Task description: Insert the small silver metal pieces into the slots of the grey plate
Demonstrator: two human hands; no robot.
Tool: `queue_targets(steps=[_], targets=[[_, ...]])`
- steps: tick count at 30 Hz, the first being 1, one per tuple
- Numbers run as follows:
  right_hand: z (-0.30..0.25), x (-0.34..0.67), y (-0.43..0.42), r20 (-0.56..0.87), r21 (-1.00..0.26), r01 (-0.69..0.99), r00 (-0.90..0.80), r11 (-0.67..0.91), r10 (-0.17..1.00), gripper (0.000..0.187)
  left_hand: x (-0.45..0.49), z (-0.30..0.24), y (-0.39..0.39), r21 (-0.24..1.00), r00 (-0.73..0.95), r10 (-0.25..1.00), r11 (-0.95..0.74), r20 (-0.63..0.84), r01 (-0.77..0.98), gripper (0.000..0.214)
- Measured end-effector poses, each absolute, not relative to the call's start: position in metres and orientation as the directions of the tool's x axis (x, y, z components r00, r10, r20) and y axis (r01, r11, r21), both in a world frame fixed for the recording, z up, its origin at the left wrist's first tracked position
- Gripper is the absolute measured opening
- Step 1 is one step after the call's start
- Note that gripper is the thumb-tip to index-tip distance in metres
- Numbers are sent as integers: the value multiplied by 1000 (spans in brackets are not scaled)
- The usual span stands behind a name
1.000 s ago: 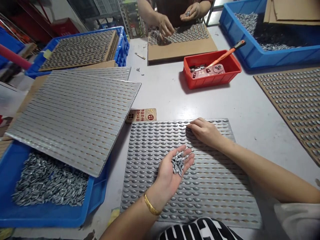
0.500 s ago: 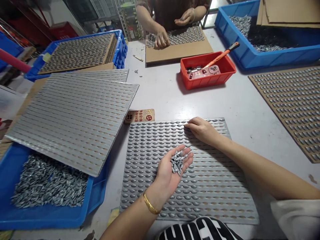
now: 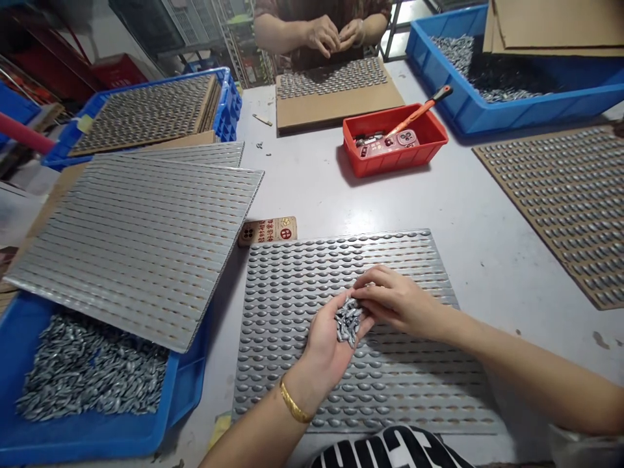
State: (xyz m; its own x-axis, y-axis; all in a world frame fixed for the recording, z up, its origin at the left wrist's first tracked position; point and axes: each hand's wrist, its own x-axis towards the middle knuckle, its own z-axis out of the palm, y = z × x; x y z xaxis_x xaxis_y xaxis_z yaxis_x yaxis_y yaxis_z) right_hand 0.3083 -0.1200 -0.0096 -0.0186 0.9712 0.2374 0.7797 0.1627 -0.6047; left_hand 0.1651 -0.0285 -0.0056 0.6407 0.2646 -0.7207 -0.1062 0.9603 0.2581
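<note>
My left hand [image 3: 329,338] is cupped palm up, with a heap of small spindle-shaped metal pieces [image 3: 348,323], like fishing sinkers, in the palm. Bent fingers of my right hand [image 3: 397,300] meet the heap's edge by the left fingertips; whatever is between them is hidden. Under both hands lies a grey slotted board [image 3: 429,377]. Rows of the same pieces fill its left part and the whole top row, while bare slots show across much of the right.
A blue bin [image 3: 97,370] of loose pieces stands at left beneath slotted boards [image 3: 136,240]. Ahead are a red tray [image 3: 394,159], a phone-like card [image 3: 270,231] and a co-worker's hands [image 3: 331,36] above another board. A filled brown board [image 3: 560,208] and blue bin [image 3: 526,117] occupy the right.
My right hand has come back from the board's top row to the heap in my left palm. The co-worker's hands have lifted off their board and come together.
</note>
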Motion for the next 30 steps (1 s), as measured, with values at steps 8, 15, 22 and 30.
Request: queue_targets(steps=[8, 15, 22, 30], targets=[[-8, 314, -125, 317, -656, 730, 33, 194, 948, 13, 166, -5, -30, 290, 690, 262, 954, -674, -79, 15], [-8, 320, -125, 176, -766, 641, 133, 51, 975, 10, 165, -1, -30, 446, 644, 339, 895, -685, 2, 16], [-13, 315, -128, 189, -602, 795, 48, 77, 981, 27, 167, -1, -32, 454, 629, 343, 891, -698, 19, 16], [-22, 362, -121, 160, -795, 585, 461, -163, 873, 11, 159, 20, -7, 347, 584, 312, 936, -750, -55, 15]])
